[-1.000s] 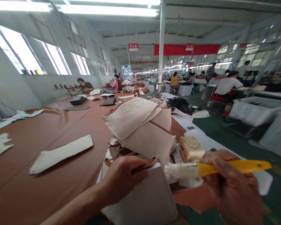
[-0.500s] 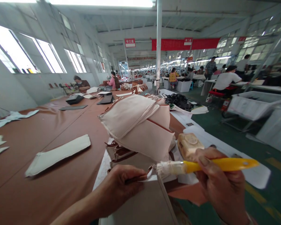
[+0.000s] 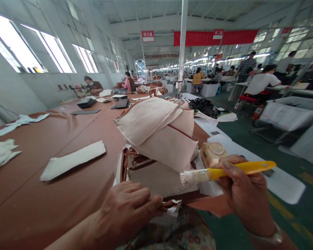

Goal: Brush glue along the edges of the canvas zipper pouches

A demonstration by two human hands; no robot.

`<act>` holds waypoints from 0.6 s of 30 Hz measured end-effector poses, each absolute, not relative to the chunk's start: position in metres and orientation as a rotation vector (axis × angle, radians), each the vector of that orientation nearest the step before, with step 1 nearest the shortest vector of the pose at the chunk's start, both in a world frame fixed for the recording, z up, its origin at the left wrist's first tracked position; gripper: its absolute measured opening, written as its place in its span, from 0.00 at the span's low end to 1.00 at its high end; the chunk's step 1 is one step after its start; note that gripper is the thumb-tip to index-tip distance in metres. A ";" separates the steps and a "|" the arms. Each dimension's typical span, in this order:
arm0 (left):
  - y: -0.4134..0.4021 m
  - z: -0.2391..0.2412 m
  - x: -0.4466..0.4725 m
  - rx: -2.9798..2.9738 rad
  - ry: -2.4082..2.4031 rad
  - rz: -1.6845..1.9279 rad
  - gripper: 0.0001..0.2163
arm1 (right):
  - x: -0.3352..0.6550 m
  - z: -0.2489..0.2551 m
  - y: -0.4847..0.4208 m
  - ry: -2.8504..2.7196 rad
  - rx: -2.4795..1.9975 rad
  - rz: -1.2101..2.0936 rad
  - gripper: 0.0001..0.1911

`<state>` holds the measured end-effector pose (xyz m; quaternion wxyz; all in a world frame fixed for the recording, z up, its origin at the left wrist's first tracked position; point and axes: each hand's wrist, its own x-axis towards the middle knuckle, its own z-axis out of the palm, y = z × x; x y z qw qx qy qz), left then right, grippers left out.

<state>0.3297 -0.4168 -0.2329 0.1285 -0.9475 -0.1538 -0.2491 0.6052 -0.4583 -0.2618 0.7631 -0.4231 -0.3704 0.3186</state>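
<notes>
My right hand (image 3: 243, 194) is closed around the yellow handle of a paintbrush (image 3: 214, 173). Its bristles are caked with something whitish and point left, just in front of the stacked panels. Low in the view, my left hand (image 3: 131, 210) pinches a brown-edged fabric piece (image 3: 172, 207) with a white flap at its end; most of that piece is hidden by the hand. Beyond both hands lies a pile of beige fabric panels (image 3: 156, 121) with brown edges. Close to the right hand stands a stained, yellowish plastic container (image 3: 212, 152).
A brown sheet (image 3: 75, 166) covers the table, with a single cream panel (image 3: 74, 159) lying on it. White scraps (image 3: 2, 152) are at the left edge. Black material (image 3: 203, 107) sits behind the pile. White bins (image 3: 292, 113) stand on the green floor; several people work farther off.
My left hand has drawn the fabric piece lower, and its broad beige face no longer shows. The brush is now apart from that piece. The view has tilted down slightly.
</notes>
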 end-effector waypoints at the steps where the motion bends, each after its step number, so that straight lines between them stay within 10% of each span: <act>1: -0.418 -0.231 0.329 -2.697 -0.402 -0.732 0.04 | 0.601 -0.262 -0.461 -0.810 -0.916 0.725 0.09; 18: -0.422 -0.240 0.307 -2.614 -0.364 -0.663 0.09 | 0.575 -0.265 -0.496 -1.489 -0.892 0.527 0.06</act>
